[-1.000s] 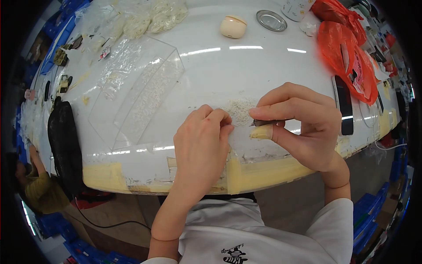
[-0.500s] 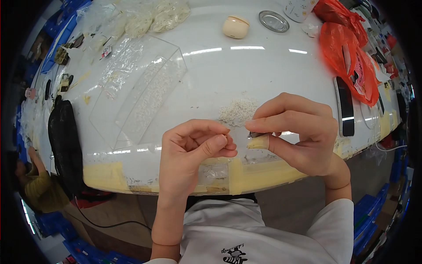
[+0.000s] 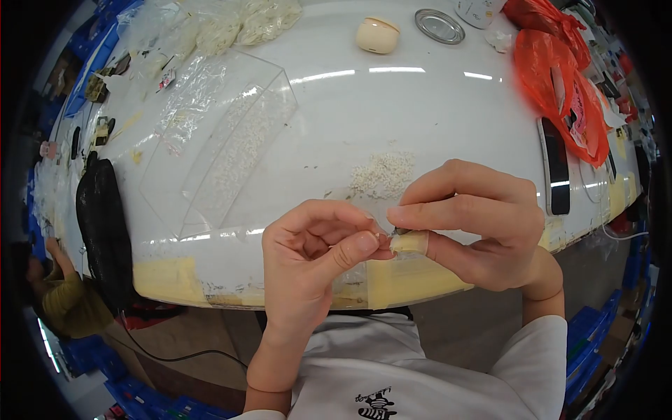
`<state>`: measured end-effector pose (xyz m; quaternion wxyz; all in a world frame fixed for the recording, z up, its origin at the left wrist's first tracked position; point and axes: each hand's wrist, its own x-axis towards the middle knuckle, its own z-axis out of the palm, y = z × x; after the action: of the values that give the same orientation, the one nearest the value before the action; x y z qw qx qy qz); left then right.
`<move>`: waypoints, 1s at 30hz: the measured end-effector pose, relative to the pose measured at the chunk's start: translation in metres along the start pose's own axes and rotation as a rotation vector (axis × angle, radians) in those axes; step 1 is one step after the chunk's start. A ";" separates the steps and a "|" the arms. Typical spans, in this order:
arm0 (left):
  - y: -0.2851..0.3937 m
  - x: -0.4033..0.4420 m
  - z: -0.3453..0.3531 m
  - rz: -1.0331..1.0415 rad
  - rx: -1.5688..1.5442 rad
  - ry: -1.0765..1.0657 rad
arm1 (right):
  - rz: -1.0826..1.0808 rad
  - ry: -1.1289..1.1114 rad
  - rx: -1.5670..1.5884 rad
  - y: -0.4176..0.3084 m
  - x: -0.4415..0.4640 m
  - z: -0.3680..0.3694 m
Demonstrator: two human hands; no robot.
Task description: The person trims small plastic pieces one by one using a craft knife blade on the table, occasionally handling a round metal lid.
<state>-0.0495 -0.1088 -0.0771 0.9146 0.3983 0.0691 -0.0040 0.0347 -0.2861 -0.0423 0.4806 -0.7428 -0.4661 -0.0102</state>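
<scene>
"How are the hands set?"

"The right hand [image 3: 483, 224] pinches a small dark tool [image 3: 401, 231]; whether the left hand [image 3: 301, 259] grips anything, I can't tell."

"The white bits [image 3: 383, 175]?"

"Heaped on the desk [image 3: 434, 126], just far of the fingertips. Best brace both hands together, keeping the tool clear of skin."

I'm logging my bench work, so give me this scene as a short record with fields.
Left hand: pinching, contents too small to tell
Right hand: holding small dark tool close to left hand
Right thumb: yellow wrap
Beyond hands: loose white bits
Left side: clear box, black bag
Right side: phone, red bag
Far side: cream case, round metal lid
</scene>
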 end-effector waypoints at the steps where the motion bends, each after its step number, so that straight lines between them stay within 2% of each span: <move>1: -0.001 0.000 0.001 0.027 0.013 -0.001 | -0.004 -0.002 0.004 0.000 0.000 -0.001; 12: 0.000 -0.010 0.011 0.241 0.311 0.041 | -0.015 0.001 0.009 -0.002 -0.001 0.000; 15: 0.000 -0.008 0.004 0.276 0.395 -0.046 | -0.016 0.002 0.007 -0.001 -0.002 0.000; 30: -0.001 -0.009 0.010 0.208 0.200 0.040 | -0.033 0.012 0.005 -0.001 0.000 -0.001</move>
<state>-0.0573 -0.1173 -0.0696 0.8644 0.4923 0.0452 0.0917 0.0349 -0.2866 -0.0411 0.4852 -0.7335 -0.4754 -0.0216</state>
